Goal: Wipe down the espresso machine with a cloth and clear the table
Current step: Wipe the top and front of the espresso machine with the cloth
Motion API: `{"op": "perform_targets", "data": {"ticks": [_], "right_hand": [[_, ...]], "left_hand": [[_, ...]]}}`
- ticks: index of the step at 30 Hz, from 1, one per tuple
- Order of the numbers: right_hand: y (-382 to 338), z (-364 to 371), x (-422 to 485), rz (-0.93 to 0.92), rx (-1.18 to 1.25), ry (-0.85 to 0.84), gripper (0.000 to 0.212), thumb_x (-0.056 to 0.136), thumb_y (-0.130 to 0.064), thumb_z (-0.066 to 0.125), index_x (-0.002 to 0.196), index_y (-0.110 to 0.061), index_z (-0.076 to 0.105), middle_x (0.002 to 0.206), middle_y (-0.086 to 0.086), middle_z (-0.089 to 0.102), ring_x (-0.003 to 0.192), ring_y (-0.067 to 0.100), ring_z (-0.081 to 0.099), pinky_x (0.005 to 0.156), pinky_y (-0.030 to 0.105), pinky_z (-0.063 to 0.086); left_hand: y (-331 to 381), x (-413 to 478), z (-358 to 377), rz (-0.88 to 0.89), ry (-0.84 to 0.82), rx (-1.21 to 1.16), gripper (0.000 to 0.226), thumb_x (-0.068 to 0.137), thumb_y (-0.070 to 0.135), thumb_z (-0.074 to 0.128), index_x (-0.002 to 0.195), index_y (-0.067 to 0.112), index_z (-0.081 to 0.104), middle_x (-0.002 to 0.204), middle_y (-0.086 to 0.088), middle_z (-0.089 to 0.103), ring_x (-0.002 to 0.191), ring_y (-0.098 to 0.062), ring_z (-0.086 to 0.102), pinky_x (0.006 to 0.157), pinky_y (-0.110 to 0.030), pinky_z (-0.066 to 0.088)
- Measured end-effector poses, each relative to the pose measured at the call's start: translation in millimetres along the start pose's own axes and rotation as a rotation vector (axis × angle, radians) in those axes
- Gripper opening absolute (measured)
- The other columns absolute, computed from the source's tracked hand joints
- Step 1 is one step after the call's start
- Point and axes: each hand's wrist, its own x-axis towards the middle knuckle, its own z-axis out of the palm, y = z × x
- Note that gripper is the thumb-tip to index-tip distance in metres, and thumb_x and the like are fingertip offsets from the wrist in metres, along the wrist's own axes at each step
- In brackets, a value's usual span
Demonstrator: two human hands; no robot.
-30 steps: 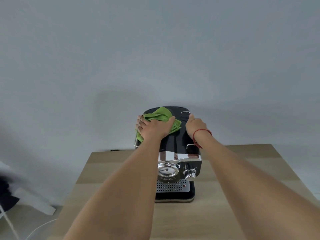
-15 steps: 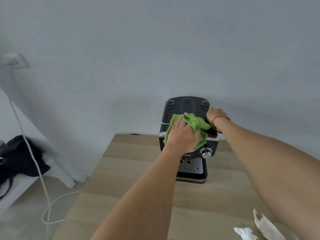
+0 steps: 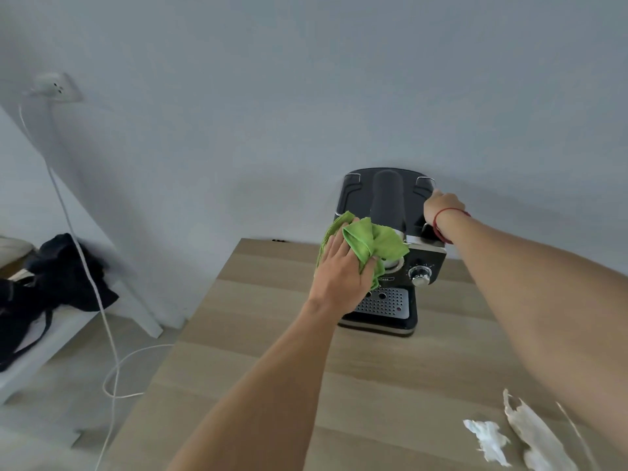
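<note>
The left hand (image 3: 341, 271) presses a soft, crumpled green cloth (image 3: 375, 246) against the upper front left corner of the espresso machine (image 3: 387, 232), fingers spread flat and gripping its folds. The glossy black, chrome-trimmed machine stands at the rear of the wood-grain worktop (image 3: 272, 334). The right hand (image 3: 440, 209) braces its top right edge, probably to stop sliding; its finger state cannot be determined. Torn white scraps (image 3: 509, 440) lie at near right.

I'm in a plain home room: my wooden table (image 3: 272, 334) with a small espresso machine (image 3: 387, 205) stands against a bare pale wall (image 3: 306, 79), a wall socket (image 3: 56, 88) with white cable (image 3: 102, 317) and dark clothes (image 3: 64, 270) on a white shelf (image 3: 51, 338) to my left.
</note>
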Motion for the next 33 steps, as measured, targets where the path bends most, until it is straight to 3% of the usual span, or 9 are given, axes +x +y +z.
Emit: {"op": "perform_targets", "data": {"ticks": [3, 7, 11, 15, 19, 25, 28, 30, 33], "right_hand": [[1.8, -0.1, -1.5, 0.010, 0.039, -0.003, 0.045, 0.101, -0.012, 0.025, 0.145, -0.005, 0.033, 0.143, 0.021, 0.042, 0.132, 0.039, 0.040, 0.108, 0.046, 0.035], [2.1, -0.9, -1.7, 0.024, 0.095, -0.007, 0.046, 0.102, -0.017, 0.022, 0.146, -0.008, 0.033, 0.143, 0.019, 0.042, 0.132, 0.037, 0.041, 0.109, 0.046, 0.035], [3.9, 2.1, 0.4, 0.080, 0.178, 0.010, 0.045, 0.102, -0.025, 0.022, 0.138, -0.006, 0.043, 0.138, 0.018, 0.049, 0.128, 0.036, 0.046, 0.108, 0.044, 0.038], [3.2, 4.6, 3.4, 0.061, 0.145, 0.021, 0.043, 0.102, -0.022, 0.022, 0.134, -0.006, 0.045, 0.135, 0.018, 0.051, 0.126, 0.036, 0.047, 0.104, 0.044, 0.038], [2.7, 4.0, 4.6, 0.081, 0.160, 0.028, 0.046, 0.103, -0.028, 0.021, 0.134, -0.006, 0.048, 0.135, 0.017, 0.051, 0.127, 0.034, 0.047, 0.104, 0.042, 0.037], [2.4, 0.9, -2.2, 0.047, 0.111, 0.025, 0.043, 0.102, -0.020, 0.023, 0.138, -0.007, 0.042, 0.139, 0.017, 0.047, 0.129, 0.035, 0.044, 0.104, 0.044, 0.036], [4.1, 1.7, -3.1, 0.039, 0.128, 0.022, 0.044, 0.102, -0.019, 0.022, 0.138, -0.004, 0.041, 0.141, 0.019, 0.045, 0.131, 0.036, 0.042, 0.106, 0.045, 0.034], [4.9, 0.7, -5.5, 0.040, 0.152, 0.005, 0.045, 0.102, -0.017, 0.020, 0.139, -0.001, 0.039, 0.143, 0.021, 0.042, 0.134, 0.037, 0.038, 0.109, 0.046, 0.030], [4.5, -3.9, -5.6, 0.034, 0.145, -0.042, 0.046, 0.101, -0.015, 0.018, 0.142, 0.000, 0.036, 0.147, 0.022, 0.037, 0.136, 0.037, 0.035, 0.112, 0.045, 0.026]], "left_hand": [[9.1, -5.6, 15.2, -0.132, 0.099, -0.080, 0.055, 0.098, 0.039, 0.033, 0.133, 0.000, 0.050, 0.144, -0.012, 0.045, 0.141, -0.031, 0.029, 0.111, -0.045, 0.037], [12.8, -3.8, 18.6, -0.295, 0.118, -0.079, 0.054, 0.098, 0.036, 0.035, 0.138, 0.001, 0.043, 0.147, -0.015, 0.039, 0.141, -0.034, 0.027, 0.118, -0.037, 0.027], [-1.6, 30.5, 1.7, -0.528, -0.020, -0.182, 0.045, 0.097, 0.045, 0.032, 0.115, 0.009, 0.055, 0.112, -0.016, 0.059, 0.101, -0.032, 0.059, 0.086, -0.046, 0.052], [-14.3, 50.1, -12.5, -0.534, -0.184, -0.224, 0.047, 0.100, 0.043, 0.033, 0.109, 0.006, 0.059, 0.110, -0.017, 0.061, 0.104, -0.032, 0.058, 0.094, -0.043, 0.046], [0.4, 40.8, -11.7, -0.451, -0.094, -0.189, 0.040, 0.101, 0.036, 0.037, 0.127, 0.010, 0.053, 0.129, -0.009, 0.055, 0.117, -0.026, 0.052, 0.095, -0.035, 0.044], [16.0, 21.2, -15.5, -0.297, 0.030, 0.030, 0.038, 0.099, 0.029, 0.043, 0.068, 0.009, 0.054, 0.066, -0.001, 0.052, 0.064, -0.019, 0.048, 0.051, -0.026, 0.037], [35.5, 10.7, -7.7, -0.169, 0.063, -0.025, 0.039, 0.098, 0.027, 0.046, 0.061, 0.014, 0.044, 0.061, 0.004, 0.045, 0.056, -0.016, 0.041, 0.044, -0.025, 0.035], [42.1, 12.3, -0.3, -0.127, 0.084, -0.091, 0.034, 0.096, 0.028, 0.046, 0.067, 0.011, 0.052, 0.072, 0.001, 0.056, 0.065, -0.016, 0.049, 0.050, -0.029, 0.045], [45.7, 28.8, 9.6, 0.067, 0.097, -0.068, 0.031, 0.092, 0.025, 0.045, 0.079, 0.005, 0.065, 0.087, -0.006, 0.067, 0.087, -0.024, 0.058, 0.080, -0.037, 0.050]]}}
